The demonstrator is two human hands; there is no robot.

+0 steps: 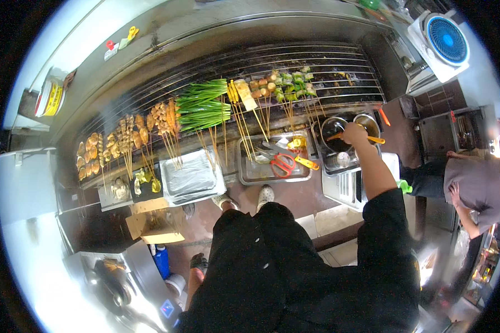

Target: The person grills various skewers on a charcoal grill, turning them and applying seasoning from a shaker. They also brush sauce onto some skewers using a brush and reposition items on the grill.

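My right hand (354, 134) is closed around an orange-handled utensil (376, 140), apparently a basting brush, over a round pot of dark sauce (332, 143). A second metal pot (373, 121) stands just to its right, partly covered by the hand. Hanging low beside my leg, my left hand (198, 261) wears a dark glove; its finger pose is unclear. Across the grill (337, 89) lie skewers of green chives (204, 104), corn (233, 91), a pale flat slab (245, 95), sausage pieces (263, 88), green vegetables (293, 86) and browned meat (127, 129).
A metal tray (250, 177) holds red-handled scissors (282, 165) and a yellow-handled tool (306, 162). Left of it is a plastic-covered tray (191, 177). A cardboard box (154, 224) sits below. A fan (446, 39) stands upper right. Another person (475, 187) is at the right.
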